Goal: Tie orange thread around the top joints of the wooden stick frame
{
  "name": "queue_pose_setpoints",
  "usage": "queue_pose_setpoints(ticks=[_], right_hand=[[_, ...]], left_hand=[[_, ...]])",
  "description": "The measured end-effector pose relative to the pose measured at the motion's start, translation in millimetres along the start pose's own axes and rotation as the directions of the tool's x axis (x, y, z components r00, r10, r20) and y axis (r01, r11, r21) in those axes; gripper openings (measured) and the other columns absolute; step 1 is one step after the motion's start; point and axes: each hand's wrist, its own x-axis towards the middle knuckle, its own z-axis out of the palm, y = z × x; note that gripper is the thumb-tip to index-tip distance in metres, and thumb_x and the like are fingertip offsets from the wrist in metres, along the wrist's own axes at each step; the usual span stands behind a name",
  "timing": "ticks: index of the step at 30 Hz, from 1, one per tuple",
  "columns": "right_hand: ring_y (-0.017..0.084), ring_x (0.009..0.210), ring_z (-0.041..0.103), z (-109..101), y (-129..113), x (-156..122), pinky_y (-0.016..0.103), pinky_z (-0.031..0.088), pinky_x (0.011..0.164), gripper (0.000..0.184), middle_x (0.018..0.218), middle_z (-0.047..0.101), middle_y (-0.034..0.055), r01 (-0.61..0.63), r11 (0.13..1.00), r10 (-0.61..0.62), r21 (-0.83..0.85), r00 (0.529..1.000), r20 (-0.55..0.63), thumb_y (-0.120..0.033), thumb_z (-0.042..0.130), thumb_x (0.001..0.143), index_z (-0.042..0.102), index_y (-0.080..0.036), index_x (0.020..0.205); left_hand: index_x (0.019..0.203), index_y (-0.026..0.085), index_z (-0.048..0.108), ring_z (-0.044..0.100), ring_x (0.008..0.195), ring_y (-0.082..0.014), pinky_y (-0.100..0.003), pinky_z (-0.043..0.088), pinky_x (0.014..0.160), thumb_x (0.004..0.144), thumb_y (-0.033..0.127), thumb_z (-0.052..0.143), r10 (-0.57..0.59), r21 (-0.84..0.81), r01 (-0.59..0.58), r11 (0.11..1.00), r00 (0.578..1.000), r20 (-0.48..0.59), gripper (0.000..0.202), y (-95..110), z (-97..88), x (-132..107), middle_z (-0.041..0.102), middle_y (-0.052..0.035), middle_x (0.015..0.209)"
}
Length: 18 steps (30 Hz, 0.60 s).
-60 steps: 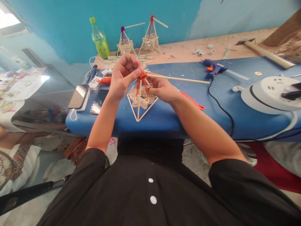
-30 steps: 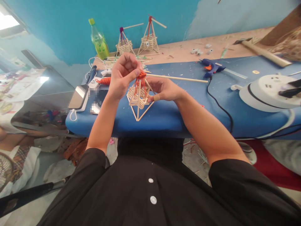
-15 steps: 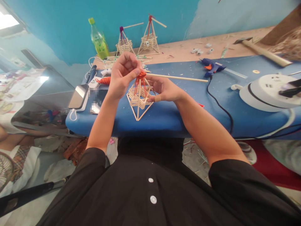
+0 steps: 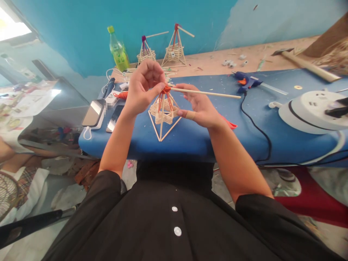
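- We see the turquoise wall (image 4: 81, 36) across the top of the frame, patchy and paler toward the upper right.
- Below it, we have the blue cover (image 4: 195, 141) on the worktop, running through the middle of the frame.
- We find a white rounded power unit (image 4: 307, 108) at the right edge, with black plugs in it.
- We see a hammer (image 4: 311, 67) lying at the upper right.
- Near the centre, we find a stick frame (image 4: 162, 119), upright on the blue cover, its stacked sticks inside sloping legs; a long rod (image 4: 212, 94) reaches from its top toward the right.
- We see the right hand (image 4: 202, 107) right of the frame's centre, thumb and fingers spread wide; the thumb tip is at the stacked sticks, and we cannot tell whether it presses on them.
- We see the left hand (image 4: 145, 87) just left of centre, thumb and fingers pinched narrow on the orange thread binding (image 4: 166, 88) at the top.
- At upper centre, we see two similar frames (image 4: 173, 50), beside a green-capped bottle (image 4: 119, 54).
- We find a blue glue gun (image 4: 246, 82) right of centre.
- We see a phone (image 4: 94, 112) at centre left.
- We notice a tan band (image 4: 190, 115) on the right thumb.
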Motion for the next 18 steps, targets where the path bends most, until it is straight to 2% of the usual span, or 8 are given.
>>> queue_pose_setpoints(ticks=[4, 6, 9, 11, 12, 15, 16, 18], right_hand=[[0.036, 0.146, 0.068, 10, 3, -26, 0.06, 0.05, 0.13, 0.075, 0.154, 0.072, 0.0115, 0.029, 0.988, -0.065, -0.153, 0.97, -0.235, -0.075, 0.089, 0.086, 0.074, -0.029, 0.143], [0.033, 0.133, 0.074, 16, 1, -38, 0.056, 0.058, 0.119, 0.06, 0.141, 0.078, 0.0113, 0.02, 0.97, -0.103, -0.242, 0.936, -0.337, -0.069, 0.083, 0.094, 0.075, -0.026, 0.135], [0.023, 0.093, 0.078, 29, -11, -52, 0.039, 0.063, 0.086, 0.02, 0.098, 0.081, 0.0054, 0.052, 0.853, -0.343, -0.519, 0.806, -0.482, -0.043, 0.075, 0.104, 0.076, -0.023, 0.102], [0.017, 0.073, 0.07, 39, -25, -57, 0.031, 0.056, 0.069, 0.017, 0.079, 0.074, 0.0007, 0.149, 0.726, -0.543, -0.671, 0.723, -0.427, -0.025, 0.072, 0.103, 0.067, -0.023, 0.087], [0.015, 0.069, 0.068, 44, -33, -58, 0.029, 0.054, 0.066, 0.016, 0.078, 0.073, -0.0004, 0.218, 0.675, -0.609, -0.704, 0.703, -0.367, -0.02, 0.071, 0.102, 0.065, -0.023, 0.087], [0.015, 0.076, 0.071, 50, -57, -53, 0.031, 0.057, 0.071, 0.011, 0.089, 0.078, -0.0001, 0.34, 0.535, -0.736, -0.773, 0.636, -0.23, -0.016, 0.074, 0.099, 0.068, -0.025, 0.098], [0.017, 0.082, 0.072, 50, -65, -48, 0.034, 0.059, 0.077, 0.01, 0.094, 0.078, 0.0006, 0.326, 0.514, -0.738, -0.794, 0.64, -0.215, -0.018, 0.075, 0.1, 0.07, -0.026, 0.102], [0.022, 0.095, 0.073, 48, -78, -35, 0.043, 0.06, 0.092, 0.008, 0.102, 0.079, 0.0033, 0.238, 0.528, -0.671, -0.815, 0.706, -0.228, -0.023, 0.075, 0.102, 0.074, -0.028, 0.108]], left_hand=[[0.112, 0.029, 0.065, 0.074, 0.09, -0.0196, -0.039, 0.066, 0.085, 0.079, 0.029, 0.094, 0.012, 0.068, -0.013, 0.998, 1.0, 0.02, 0.044, 7, -1.9, 1, 0.067, -0.0001, 0.091], [0.118, 0.029, 0.067, 0.075, 0.088, -0.0198, -0.038, 0.066, 0.082, 0.079, 0.032, 0.096, 0.022, 0.095, -0.025, 0.995, 0.999, 0.035, 0.049, 8, -3.5, 1, 0.07, 0.0003, 0.089], [0.122, 0.03, 0.068, 0.075, 0.087, -0.0191, -0.038, 0.064, 0.081, 0.082, 0.031, 0.094, 0.027, 0.101, -0.032, 0.994, 0.998, 0.053, 0.048, 9, -5.1, 2, 0.073, 0.0001, 0.089], [0.12, 0.03, 0.068, 0.074, 0.085, -0.0181, -0.038, 0.063, 0.08, 0.083, 0.028, 0.092, 0.024, 0.078, -0.029, 0.997, 0.998, 0.062, 0.045, 8, -5.3, 2, 0.075, 0.0, 0.089], [0.12, 0.03, 0.068, 0.074, 0.084, -0.0177, -0.037, 0.063, 0.079, 0.082, 0.028, 0.091, 0.024, 0.06, -0.027, 0.998, 0.998, 0.064, 0.044, 7, -5.3, 2, 0.075, 0.0001, 0.088], [0.116, 0.028, 0.067, 0.074, 0.08, -0.0171, -0.037, 0.062, 0.078, 0.081, 0.028, 0.092, 0.034, 0.0, -0.034, 0.999, 0.997, 0.066, 0.043, 3, -6.0, 3, 0.076, 0.0005, 0.086], [0.114, 0.027, 0.066, 0.074, 0.08, -0.017, -0.037, 0.062, 0.078, 0.081, 0.028, 0.092, 0.036, -0.013, -0.035, 0.999, 0.997, 0.068, 0.042, 2, -6.6, 3, 0.076, 0.0006, 0.087], [0.113, 0.027, 0.065, 0.075, 0.082, -0.0169, -0.037, 0.063, 0.08, 0.081, 0.028, 0.092, 0.031, -0.03, -0.029, 0.999, 0.997, 0.074, 0.041, 1, -8.1, 4, 0.077, 0.0008, 0.088]])
